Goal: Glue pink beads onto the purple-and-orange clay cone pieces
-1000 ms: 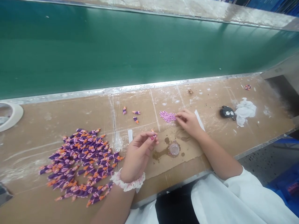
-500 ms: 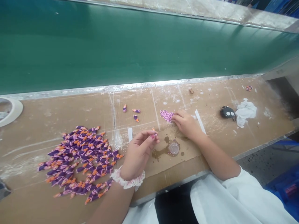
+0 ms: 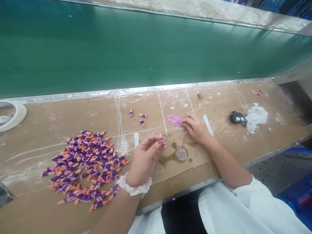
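Observation:
My left hand (image 3: 148, 152), with a ruffled white band at the wrist, pinches a small figurine (image 3: 161, 134). Only its orange tip shows past my fingers. At the right edge of a heap of tiny pink-purple beads (image 3: 174, 120), my right hand (image 3: 195, 127) has thumb and fingertips drawn together; whatever is between them is too small to make out. A small clear cup (image 3: 181, 154) stands between my forearms, with beads around its rim and wet spots beside it. To the left lies a large pile of purple, pink and orange figurines (image 3: 97, 152).
Beyond the cardboard-covered bench (image 3: 73, 117) runs a green belt (image 3: 146, 48). Three loose figurines (image 3: 143, 115) lie ahead of my left hand. A tape roll (image 3: 20, 115) sits far left. On the right are a black round object with eyes (image 3: 237, 117) and crumpled white tissue (image 3: 255, 117).
My right hand has shifted slightly right along the bead heap's edge. Flecks on the green belt have moved rightward. The left hand keeps its pinch on the figurine.

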`<act>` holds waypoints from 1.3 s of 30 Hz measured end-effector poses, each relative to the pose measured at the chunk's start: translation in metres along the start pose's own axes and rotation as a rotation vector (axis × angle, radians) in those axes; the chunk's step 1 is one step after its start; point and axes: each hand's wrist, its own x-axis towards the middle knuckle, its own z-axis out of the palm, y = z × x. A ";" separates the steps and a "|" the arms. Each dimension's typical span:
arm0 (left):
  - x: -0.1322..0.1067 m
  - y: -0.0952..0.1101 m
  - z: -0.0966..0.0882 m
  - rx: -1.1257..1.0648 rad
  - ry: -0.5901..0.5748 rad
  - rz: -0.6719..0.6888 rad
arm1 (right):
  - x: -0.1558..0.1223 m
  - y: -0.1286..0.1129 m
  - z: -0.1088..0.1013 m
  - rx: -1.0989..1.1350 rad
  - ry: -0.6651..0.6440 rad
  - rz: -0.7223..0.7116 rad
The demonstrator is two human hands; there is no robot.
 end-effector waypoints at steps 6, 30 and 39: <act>0.001 0.001 0.000 0.001 -0.014 -0.008 | -0.001 -0.001 0.004 -0.104 -0.014 -0.063; 0.001 -0.001 0.000 -0.007 -0.035 -0.010 | 0.000 -0.003 0.005 -0.142 0.028 -0.125; 0.000 -0.002 0.001 0.006 -0.054 -0.018 | 0.007 -0.011 0.008 -0.130 -0.049 -0.092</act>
